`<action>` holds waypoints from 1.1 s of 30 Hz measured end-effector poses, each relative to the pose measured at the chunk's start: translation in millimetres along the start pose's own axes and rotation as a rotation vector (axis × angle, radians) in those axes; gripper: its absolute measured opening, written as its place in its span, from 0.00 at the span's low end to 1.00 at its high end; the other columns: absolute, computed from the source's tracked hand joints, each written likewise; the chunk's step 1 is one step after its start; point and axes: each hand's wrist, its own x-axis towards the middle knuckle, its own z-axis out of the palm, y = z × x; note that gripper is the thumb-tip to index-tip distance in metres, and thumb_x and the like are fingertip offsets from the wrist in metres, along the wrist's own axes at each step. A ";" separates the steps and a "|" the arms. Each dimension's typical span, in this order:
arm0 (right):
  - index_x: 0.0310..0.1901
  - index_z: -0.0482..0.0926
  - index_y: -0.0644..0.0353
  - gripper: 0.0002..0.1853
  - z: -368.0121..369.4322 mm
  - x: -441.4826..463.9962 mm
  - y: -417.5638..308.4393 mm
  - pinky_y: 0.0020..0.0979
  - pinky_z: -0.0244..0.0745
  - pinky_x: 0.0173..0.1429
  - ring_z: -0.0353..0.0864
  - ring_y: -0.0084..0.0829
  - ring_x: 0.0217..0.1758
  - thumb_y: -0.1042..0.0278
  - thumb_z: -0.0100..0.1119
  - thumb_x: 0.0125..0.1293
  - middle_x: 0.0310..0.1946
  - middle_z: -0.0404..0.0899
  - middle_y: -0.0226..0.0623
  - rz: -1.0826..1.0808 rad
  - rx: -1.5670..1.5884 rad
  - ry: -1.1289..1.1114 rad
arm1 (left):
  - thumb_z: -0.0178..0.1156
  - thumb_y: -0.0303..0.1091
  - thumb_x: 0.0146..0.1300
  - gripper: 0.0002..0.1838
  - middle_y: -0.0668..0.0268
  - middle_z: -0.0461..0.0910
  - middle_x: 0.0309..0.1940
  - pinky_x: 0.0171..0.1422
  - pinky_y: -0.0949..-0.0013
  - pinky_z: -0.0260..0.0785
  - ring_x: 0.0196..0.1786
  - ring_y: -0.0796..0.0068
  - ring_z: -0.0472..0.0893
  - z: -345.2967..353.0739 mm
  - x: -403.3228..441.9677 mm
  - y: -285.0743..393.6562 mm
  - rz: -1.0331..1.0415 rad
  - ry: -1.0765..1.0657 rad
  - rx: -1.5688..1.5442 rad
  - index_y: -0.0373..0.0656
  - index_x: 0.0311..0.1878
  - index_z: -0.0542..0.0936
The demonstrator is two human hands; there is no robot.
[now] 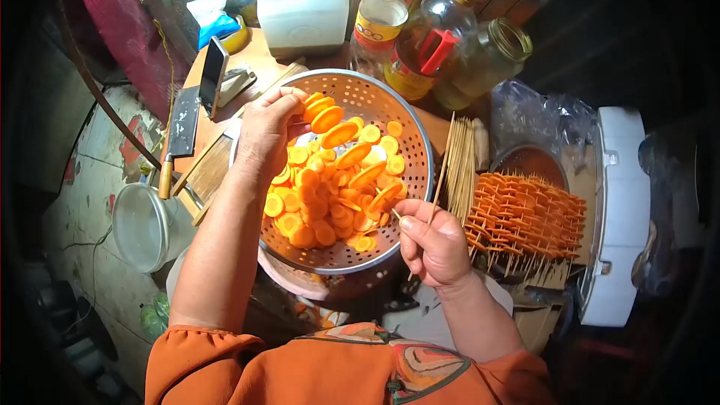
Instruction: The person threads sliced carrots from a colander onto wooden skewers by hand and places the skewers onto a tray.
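Observation:
My left hand [276, 124] is closed at the upper end of a slanting row of carrot slices [340, 134], its fingers pinching the topmost ones. The slices sit spaced apart along a thin skewer, mostly hidden by them. At the lower end, my right hand [435, 246] pinches that skewer between thumb and finger. A second bamboo skewer [444, 157] also passes through my right hand, pointing up. Beneath the row, a perforated metal colander [409, 124] holds a heap of loose round carrot slices [322, 210].
Right of the colander lie a bundle of bamboo skewers [461, 165] and a stack of loaded carrot skewers [525, 214]. Bottles [379, 22], a glass jar [491, 60] and a white jug [302, 15] stand behind. A cleaver [182, 124], phone [214, 75] and bucket [141, 226] are left.

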 end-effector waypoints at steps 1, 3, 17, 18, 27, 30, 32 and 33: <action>0.50 0.69 0.70 0.14 1.7 -0.6 -0.4 0.17 0.60 0.16 0.63 0.18 0.12 0.71 0.50 0.66 0.17 0.70 0.31 0.003 -0.008 0.006 | 0.54 0.31 0.60 0.06 0.65 0.78 0.33 0.46 0.68 0.73 0.37 0.72 0.80 0.8 -1.0 1.1 -0.006 0.006 0.000 0.41 0.37 0.76; 0.49 0.69 0.70 0.13 -0.8 -0.9 0.8 0.17 0.60 0.16 0.63 0.17 0.12 0.71 0.50 0.66 0.17 0.70 0.31 0.001 -0.012 0.014 | 0.54 0.31 0.59 0.05 0.64 0.78 0.33 0.45 0.69 0.72 0.36 0.73 0.80 4.6 -1.8 0.4 -0.012 0.006 0.004 0.41 0.36 0.76; 0.47 0.70 0.67 0.11 -0.8 -14.6 13.7 0.16 0.61 0.16 0.64 0.17 0.11 0.72 0.49 0.66 0.18 0.71 0.31 0.001 -0.068 0.007 | 0.55 0.32 0.60 0.06 0.65 0.79 0.31 0.40 0.75 0.72 0.32 0.76 0.79 5.8 -33.0 1.0 0.069 0.080 -0.067 0.41 0.38 0.77; 0.47 0.70 0.67 0.11 -1.6 -16.3 15.9 0.16 0.60 0.16 0.64 0.17 0.12 0.72 0.49 0.66 0.18 0.71 0.31 0.014 -0.075 -0.010 | 0.55 0.32 0.60 0.06 0.65 0.79 0.31 0.40 0.75 0.72 0.32 0.76 0.79 3.1 -37.8 0.9 0.077 0.072 -0.065 0.41 0.38 0.77; 0.37 0.68 0.62 0.04 -6.0 -43.2 26.7 0.16 0.57 0.16 0.60 0.16 0.12 0.72 0.49 0.66 0.17 0.68 0.30 -0.038 0.127 -0.168 | 0.57 0.41 0.61 0.20 0.70 0.78 0.43 0.48 0.72 0.66 0.43 0.78 0.76 -22.1 -107.7 26.4 0.132 0.148 0.191 0.45 0.54 0.74; 0.34 0.72 0.60 0.04 -20.4 -68.6 10.3 0.17 0.57 0.17 0.60 0.16 0.12 0.70 0.51 0.65 0.17 0.69 0.29 -0.165 0.236 -0.082 | 0.55 0.34 0.61 0.20 0.67 0.77 0.46 0.44 0.75 0.69 0.42 0.77 0.77 -19.9 -142.0 40.2 0.155 0.115 0.143 0.41 0.57 0.71; 0.41 0.76 0.61 0.07 -43.2 -84.2 5.1 0.17 0.55 0.17 0.58 0.16 0.12 0.69 0.52 0.65 0.17 0.68 0.28 -0.253 0.231 -0.007 | 0.56 0.32 0.60 0.22 0.65 0.75 0.47 0.45 0.76 0.71 0.42 0.77 0.77 -19.2 -160.0 38.3 0.191 0.061 0.153 0.40 0.59 0.70; 0.41 0.76 0.60 0.07 -51.8 -97.3 -3.7 0.17 0.54 0.17 0.55 0.15 0.12 0.68 0.51 0.65 0.16 0.67 0.27 -0.288 0.235 0.041 | 0.56 0.30 0.60 0.21 0.65 0.74 0.46 0.42 0.76 0.71 0.40 0.78 0.77 -15.9 -167.4 36.9 0.184 0.057 0.159 0.41 0.57 0.70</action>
